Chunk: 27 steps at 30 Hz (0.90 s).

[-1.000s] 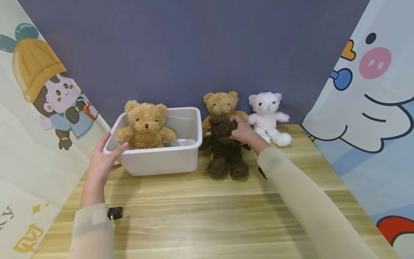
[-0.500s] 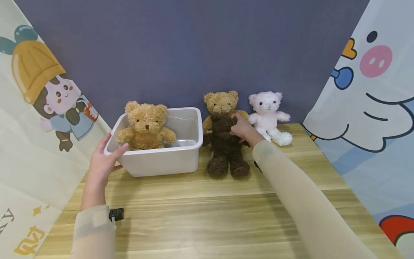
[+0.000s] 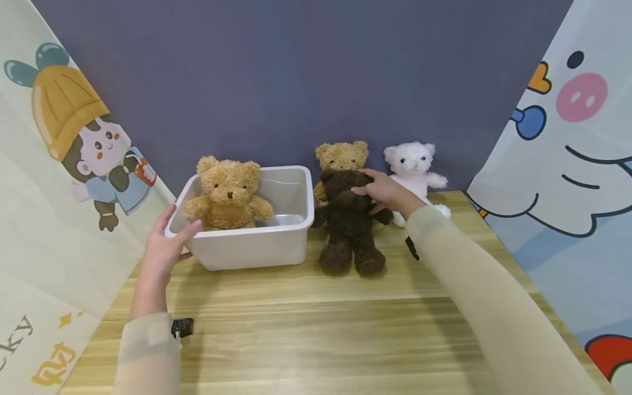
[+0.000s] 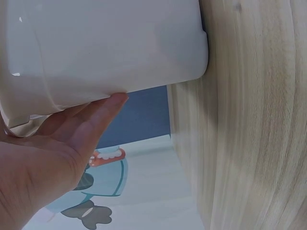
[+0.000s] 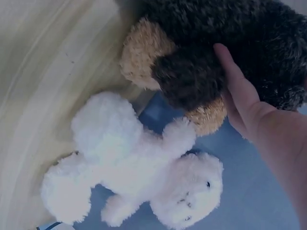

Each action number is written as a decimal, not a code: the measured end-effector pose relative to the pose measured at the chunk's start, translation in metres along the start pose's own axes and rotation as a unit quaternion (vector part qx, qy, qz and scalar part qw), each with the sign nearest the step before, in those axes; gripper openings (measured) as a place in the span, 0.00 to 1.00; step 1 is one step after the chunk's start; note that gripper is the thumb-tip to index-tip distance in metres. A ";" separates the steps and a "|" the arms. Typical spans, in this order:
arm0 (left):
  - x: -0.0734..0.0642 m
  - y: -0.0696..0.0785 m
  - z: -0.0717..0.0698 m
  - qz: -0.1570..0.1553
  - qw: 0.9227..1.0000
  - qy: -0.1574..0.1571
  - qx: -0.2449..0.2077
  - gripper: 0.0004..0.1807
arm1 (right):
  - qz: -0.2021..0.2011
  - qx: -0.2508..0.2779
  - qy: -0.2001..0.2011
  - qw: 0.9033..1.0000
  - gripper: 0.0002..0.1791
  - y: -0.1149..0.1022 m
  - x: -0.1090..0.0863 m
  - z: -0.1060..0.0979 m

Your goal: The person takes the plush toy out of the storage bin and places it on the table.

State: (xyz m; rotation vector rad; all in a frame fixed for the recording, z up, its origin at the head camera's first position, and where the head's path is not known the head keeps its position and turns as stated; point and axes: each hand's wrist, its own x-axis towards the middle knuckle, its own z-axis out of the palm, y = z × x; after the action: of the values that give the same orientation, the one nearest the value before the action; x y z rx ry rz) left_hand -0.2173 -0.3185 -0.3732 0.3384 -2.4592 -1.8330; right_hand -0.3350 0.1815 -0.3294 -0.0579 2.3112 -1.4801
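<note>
My left hand [image 3: 162, 247] grips the left end of a white plastic bin [image 3: 252, 249], thumb over the rim. In the left wrist view the fingers [image 4: 98, 117] lie along the bin's outer wall [image 4: 115, 43]. A tan teddy bear [image 3: 229, 200] sits inside the bin. With my right hand [image 3: 391, 193] I hold the head of a dark brown teddy bear [image 3: 349, 227], its legs toward me. Behind it sits another tan teddy bear [image 3: 343, 154], mostly hidden. To the right, a white teddy bear [image 5: 129, 158] is partly covered by my forearm in the head view.
The wooden table [image 3: 306, 340] spreads in front of the bin and bears. A dark blue-grey wall [image 3: 296, 82] stands behind them. Cartoon-printed panels flank both sides, the left panel [image 3: 99, 263] near my left hand.
My right hand has shifted slightly on the dark brown bear's head, its fingers now spread over the top and side. The left hand stays on the bin. The head view has shifted a little.
</note>
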 end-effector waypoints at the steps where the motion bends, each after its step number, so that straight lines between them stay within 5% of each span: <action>1: 0.000 -0.001 0.000 0.001 1.000 0.000 0.000 0.55 | 0.000 -0.009 -0.001 1.000 0.46 -0.002 -0.001 -0.002; 10: 0.003 -0.004 0.001 0.003 1.000 0.004 -0.010 0.54 | -0.016 -0.139 0.023 0.990 0.42 -0.037 -0.002 -0.018; 18: 0.005 -0.001 0.003 0.007 1.000 -0.004 -0.007 0.54 | -0.049 -0.152 0.031 0.987 0.47 -0.078 -0.009 -0.016; 27: 0.005 -0.003 0.001 0.000 1.000 0.001 -0.010 0.54 | -0.058 -0.118 0.011 0.991 0.52 -0.109 -0.005 0.020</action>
State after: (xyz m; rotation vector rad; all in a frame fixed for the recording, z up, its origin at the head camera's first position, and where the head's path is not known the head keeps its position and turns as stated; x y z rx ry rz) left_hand -0.2216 -0.3198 -0.3771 0.3376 -2.4391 -1.8541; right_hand -0.3429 0.1174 -0.2394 -0.2470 2.5286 -1.2579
